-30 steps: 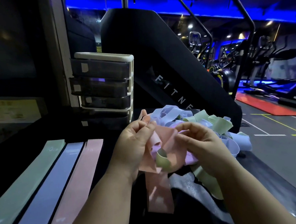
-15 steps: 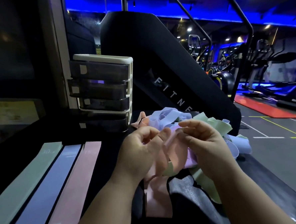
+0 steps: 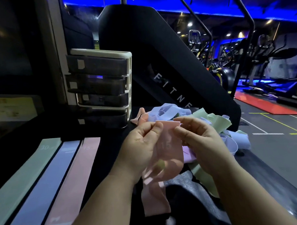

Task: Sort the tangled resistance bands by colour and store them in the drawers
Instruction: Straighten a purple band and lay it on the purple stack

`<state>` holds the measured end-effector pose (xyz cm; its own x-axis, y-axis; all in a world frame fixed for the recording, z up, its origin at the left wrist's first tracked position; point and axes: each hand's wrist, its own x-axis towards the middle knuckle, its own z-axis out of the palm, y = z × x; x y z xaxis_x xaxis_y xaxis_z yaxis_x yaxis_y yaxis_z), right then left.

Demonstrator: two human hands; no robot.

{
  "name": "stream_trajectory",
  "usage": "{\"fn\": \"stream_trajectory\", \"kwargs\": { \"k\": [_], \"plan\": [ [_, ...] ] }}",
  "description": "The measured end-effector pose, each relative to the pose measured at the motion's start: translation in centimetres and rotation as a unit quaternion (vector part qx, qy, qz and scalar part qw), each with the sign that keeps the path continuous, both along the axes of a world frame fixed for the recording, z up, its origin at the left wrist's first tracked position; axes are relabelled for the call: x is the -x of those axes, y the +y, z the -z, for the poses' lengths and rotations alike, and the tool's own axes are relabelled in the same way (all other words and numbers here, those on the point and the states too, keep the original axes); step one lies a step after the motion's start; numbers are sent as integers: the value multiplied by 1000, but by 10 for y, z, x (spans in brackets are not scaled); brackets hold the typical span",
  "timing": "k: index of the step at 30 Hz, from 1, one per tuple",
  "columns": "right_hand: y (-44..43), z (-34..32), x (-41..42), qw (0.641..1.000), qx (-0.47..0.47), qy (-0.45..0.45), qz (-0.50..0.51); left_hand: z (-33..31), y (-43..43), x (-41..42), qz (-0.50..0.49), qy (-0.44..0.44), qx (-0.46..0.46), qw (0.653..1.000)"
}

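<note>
In front of tangled pile [image 3: 188,115]: pink band [image 3: 168,142] pinched at top corners by left hand [image 3: 141,147] and right hand [image 3: 200,140].

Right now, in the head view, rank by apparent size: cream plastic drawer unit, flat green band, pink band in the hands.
1. cream plastic drawer unit
2. flat green elastic band and pink elastic band: these look alike, so unranked.
</note>
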<state>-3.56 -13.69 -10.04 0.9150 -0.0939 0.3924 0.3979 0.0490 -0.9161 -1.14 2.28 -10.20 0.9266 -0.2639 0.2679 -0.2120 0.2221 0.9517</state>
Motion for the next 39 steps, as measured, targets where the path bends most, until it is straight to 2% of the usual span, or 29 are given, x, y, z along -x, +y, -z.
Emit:
{"fn": "stream_trajectory", "kwargs": {
  "k": [2,8,11,15,19,23,30,35,39],
  "plan": [
    [0,0,1,999,32,20,-4,-2,-1,1,15,11,11,1000],
    [7,-1,6,999,32,16,4,4,-3,2,51,28,1,998],
    [8,-1,5,1000,6,-1,28,6,-3,4,77,5,-43,996],
    [5,-4,3,997,-28,-28,66,12,-8,1,71,-26,-164,983],
    [-1,-9,1,989,-77,-68,102,13,-8,4,110,-16,-165,980],
    [-10,-11,-2,983,-101,-73,132,11,-6,11,145,1,-215,966],
    [-33,-8,-16,966,-153,-46,204,10,2,7,143,55,-247,957],
    [-58,-15,-15,942,-230,-53,239,7,2,8,114,18,-287,951],
    [-69,-16,-14,929,-254,-51,265,2,4,8,65,4,-315,947]
  ]
}}
